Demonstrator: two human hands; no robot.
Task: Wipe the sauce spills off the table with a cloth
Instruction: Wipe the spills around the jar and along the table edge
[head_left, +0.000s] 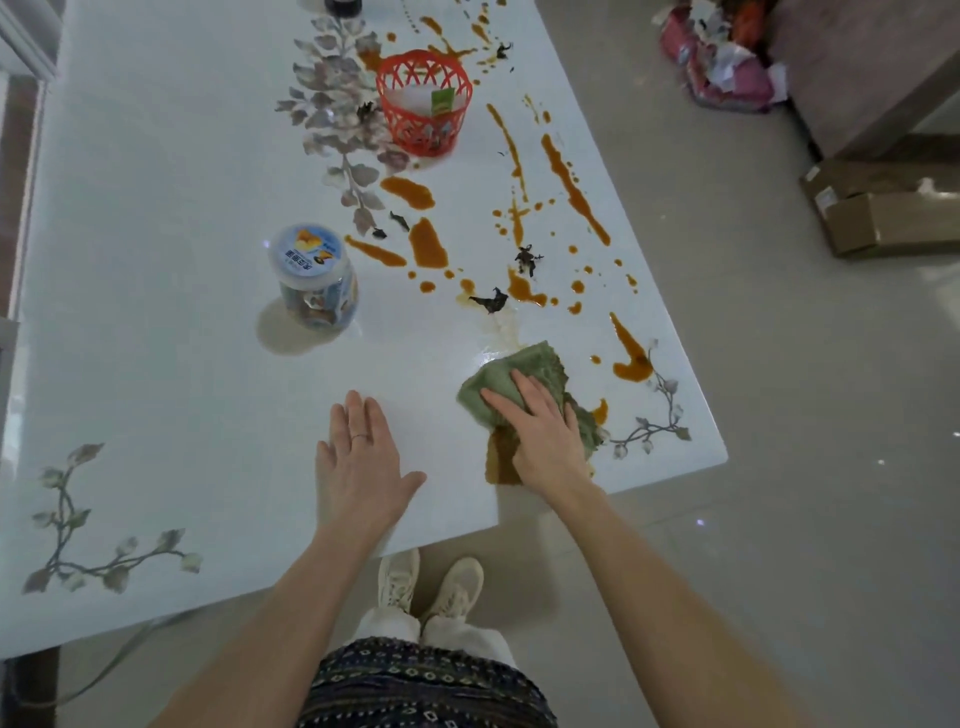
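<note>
A green cloth (524, 371) lies on the white table (156, 322) near its front right corner, and my right hand (540, 431) presses flat on it. A brown sauce patch (501, 460) shows under the wrist at the table's front edge. Orange-brown sauce streaks and drops (428, 244) spread across the right half of the table, with dark bits of debris (491, 301) among them. A wet smear (506, 332) runs just beyond the cloth. My left hand (361, 462) rests flat on the table to the cloth's left, fingers apart, holding nothing.
A clear jar with a printed lid (314, 275) stands left of the spills. A red plastic basket (423, 101) sits farther back among the streaks. Cardboard boxes (883, 213) and a pile of rubbish (722, 57) lie on the floor to the right.
</note>
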